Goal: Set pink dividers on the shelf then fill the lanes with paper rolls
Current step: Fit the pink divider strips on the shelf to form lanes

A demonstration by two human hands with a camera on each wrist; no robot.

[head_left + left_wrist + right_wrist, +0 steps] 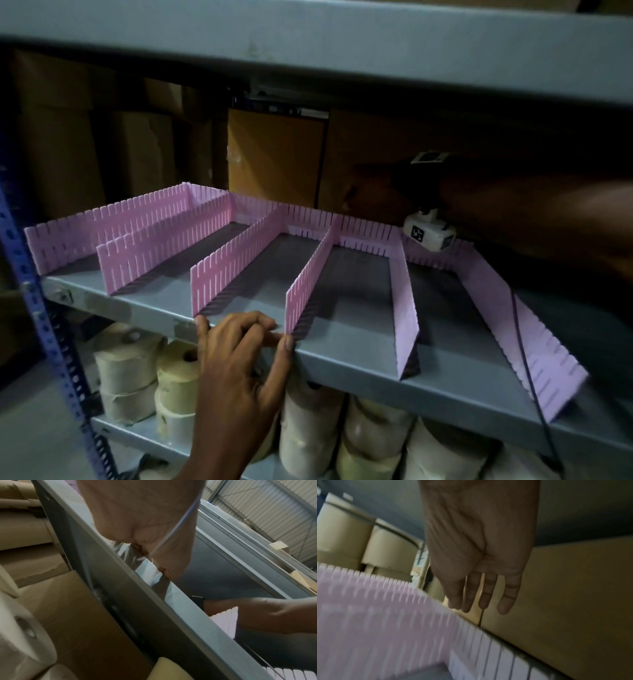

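Note:
Several pink dividers (308, 274) stand on the grey shelf (359, 370), slotted into a long pink back strip (363, 233) and forming lanes that hold nothing. My left hand (281, 340) is at the shelf's front lip, index finger and thumb pinching the lower front corner of the middle divider; in the left wrist view the left hand (164, 572) curls over that lip. My right hand (373, 192) reaches deep into the dark back right. There the right hand (479, 608) hovers with straight fingers over the back strip (385, 615), holding nothing. Paper rolls (308, 428) stand on the shelf below.
Cardboard boxes (274, 154) fill the space behind the back strip. The upper shelf (308, 41) hangs low over the lanes. A blue perforated upright (34, 308) stands at the left. A black cable (527, 342) trails across the rightmost divider.

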